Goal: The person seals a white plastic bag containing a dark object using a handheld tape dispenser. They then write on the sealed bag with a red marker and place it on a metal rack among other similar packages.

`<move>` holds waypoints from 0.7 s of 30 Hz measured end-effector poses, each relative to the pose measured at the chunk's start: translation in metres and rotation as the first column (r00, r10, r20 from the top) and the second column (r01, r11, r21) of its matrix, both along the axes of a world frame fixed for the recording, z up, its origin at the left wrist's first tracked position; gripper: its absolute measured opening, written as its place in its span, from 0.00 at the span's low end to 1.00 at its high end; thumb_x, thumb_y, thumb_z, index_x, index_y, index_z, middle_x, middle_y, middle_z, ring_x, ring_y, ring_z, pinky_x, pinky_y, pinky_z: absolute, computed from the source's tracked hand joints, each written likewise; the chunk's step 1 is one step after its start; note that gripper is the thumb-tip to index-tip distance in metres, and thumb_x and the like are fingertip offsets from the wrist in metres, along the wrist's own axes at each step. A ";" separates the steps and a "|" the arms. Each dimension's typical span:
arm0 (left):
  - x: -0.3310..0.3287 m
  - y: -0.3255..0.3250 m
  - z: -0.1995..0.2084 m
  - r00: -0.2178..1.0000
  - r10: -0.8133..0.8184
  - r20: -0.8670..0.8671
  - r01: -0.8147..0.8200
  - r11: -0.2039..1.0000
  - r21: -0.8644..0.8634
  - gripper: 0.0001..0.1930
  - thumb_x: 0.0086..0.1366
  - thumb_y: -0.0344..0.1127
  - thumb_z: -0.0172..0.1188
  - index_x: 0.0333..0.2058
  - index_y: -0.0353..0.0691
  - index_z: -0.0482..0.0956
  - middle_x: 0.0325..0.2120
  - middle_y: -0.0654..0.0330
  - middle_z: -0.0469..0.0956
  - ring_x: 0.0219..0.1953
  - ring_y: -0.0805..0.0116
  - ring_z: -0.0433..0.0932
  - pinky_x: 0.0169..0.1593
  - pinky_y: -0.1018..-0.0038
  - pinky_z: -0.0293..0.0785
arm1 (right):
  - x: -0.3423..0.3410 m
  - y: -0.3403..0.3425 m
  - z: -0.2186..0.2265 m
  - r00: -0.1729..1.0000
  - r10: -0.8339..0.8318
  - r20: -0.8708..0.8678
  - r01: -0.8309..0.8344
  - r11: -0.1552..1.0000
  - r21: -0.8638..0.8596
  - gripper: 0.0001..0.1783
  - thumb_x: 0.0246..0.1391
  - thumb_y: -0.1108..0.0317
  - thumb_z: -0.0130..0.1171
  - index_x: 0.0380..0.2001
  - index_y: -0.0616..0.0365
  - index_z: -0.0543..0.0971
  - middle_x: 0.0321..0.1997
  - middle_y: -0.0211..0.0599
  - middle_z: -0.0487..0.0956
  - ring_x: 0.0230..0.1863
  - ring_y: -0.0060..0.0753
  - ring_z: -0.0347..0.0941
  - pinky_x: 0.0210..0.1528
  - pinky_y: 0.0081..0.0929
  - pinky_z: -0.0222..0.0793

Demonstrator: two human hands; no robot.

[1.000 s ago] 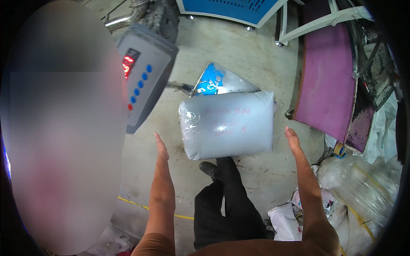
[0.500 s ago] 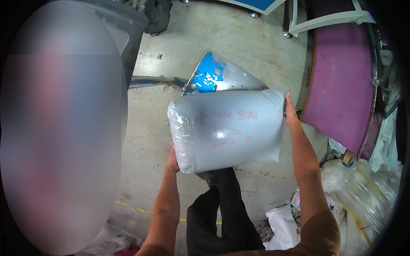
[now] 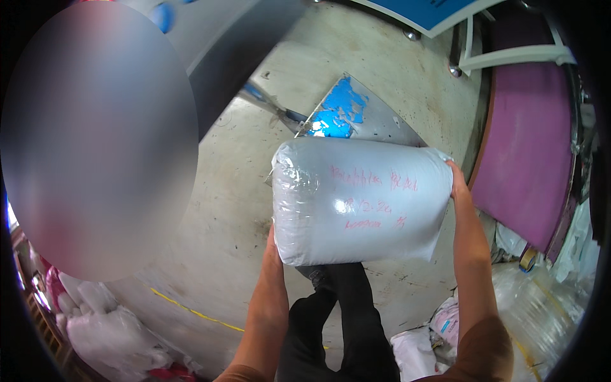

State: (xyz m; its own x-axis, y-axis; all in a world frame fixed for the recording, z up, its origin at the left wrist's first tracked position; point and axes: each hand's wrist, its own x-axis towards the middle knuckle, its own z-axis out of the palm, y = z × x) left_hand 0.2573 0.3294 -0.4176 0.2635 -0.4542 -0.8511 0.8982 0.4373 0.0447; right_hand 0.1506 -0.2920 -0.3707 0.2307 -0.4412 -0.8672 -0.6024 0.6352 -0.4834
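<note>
A large, plump white plastic sack (image 3: pixel 375 197) with red handwriting is held level above the floor, between my two hands. My left hand (image 3: pixel 275 240) grips its lower left edge, with most of the fingers hidden behind the sack. On the right end, my right hand (image 3: pixel 457 178) is closed around the sack's upper corner, its fingers partly out of sight. Just beyond the sack, a metal plate (image 3: pixel 382 121) with peeling blue coating is partly covered by it. A metal bar (image 3: pixel 270 105) runs into the plate's left side.
A purple panel (image 3: pixel 525 153) stands at right, near a white frame (image 3: pixel 509 60) and a blue-topped table (image 3: pixel 426 13). Clear plastic bags (image 3: pixel 541 305) and a tape roll (image 3: pixel 528 260) lie at lower right. More plastic bags (image 3: pixel 105 331) sit lower left. A blurred area covers the upper left.
The sack and both hands have shifted right in the picture, along with the plate and panel, as the view moved. More of the bags at lower left now shows.
</note>
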 end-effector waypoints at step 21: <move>-0.237 0.165 0.338 0.818 0.531 0.221 -0.572 0.788 0.226 0.27 0.76 0.50 0.49 0.62 0.35 0.74 0.56 0.50 0.78 0.56 0.55 0.78 0.60 0.58 0.75 | -0.015 0.238 0.347 0.913 0.096 0.397 -0.070 0.994 -0.079 0.31 0.65 0.55 0.61 0.61 0.71 0.72 0.59 0.52 0.78 0.57 0.48 0.78 0.59 0.46 0.74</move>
State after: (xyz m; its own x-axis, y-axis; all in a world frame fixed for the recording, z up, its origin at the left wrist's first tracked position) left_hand 0.0207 0.4940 -0.0801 0.5216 0.0470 -0.8519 0.4822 0.8075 0.3397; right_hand 0.1353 -0.0536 -0.0238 0.5907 -0.4547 -0.6666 -0.4000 0.5524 -0.7313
